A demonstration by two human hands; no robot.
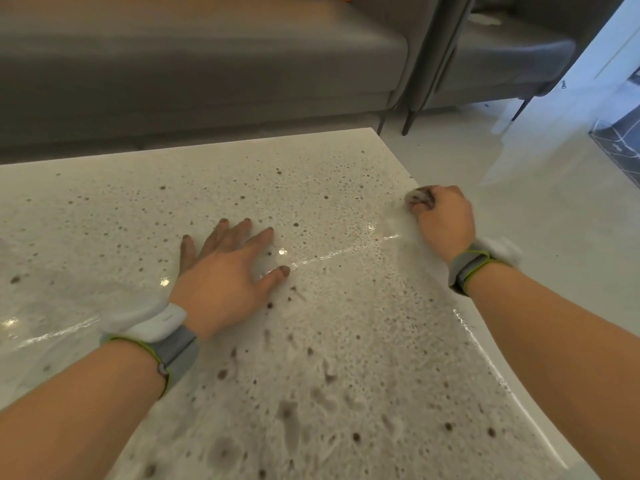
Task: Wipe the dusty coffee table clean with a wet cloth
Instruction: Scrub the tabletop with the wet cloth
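Two bare hands work over the white coffee table (104, 209), whose glossy top is speckled all over with brown spots and grit, the marks larger and more smeared toward the near end. The left hand (221, 271) lies flat on the table's middle, palm down, fingers straight and spread, fingertips darkened with dirt. The right hand (441, 216) sits at the table's right edge, close to its far right corner, fingers curled into a fist around a small wadded cloth (419, 197) that shows pale and soiled just beyond the knuckles, pressed against the tabletop. Between that fist and the left hand a wet streak catches the light across the surface. Each wrist carries a grey band with a green trim (176, 351) and a white device. Beyond the table's far edge stands a grey sofa (207, 64), and off the far right corner a second grey seat (502, 60) on thin dark legs, over pale floor (519, 188).
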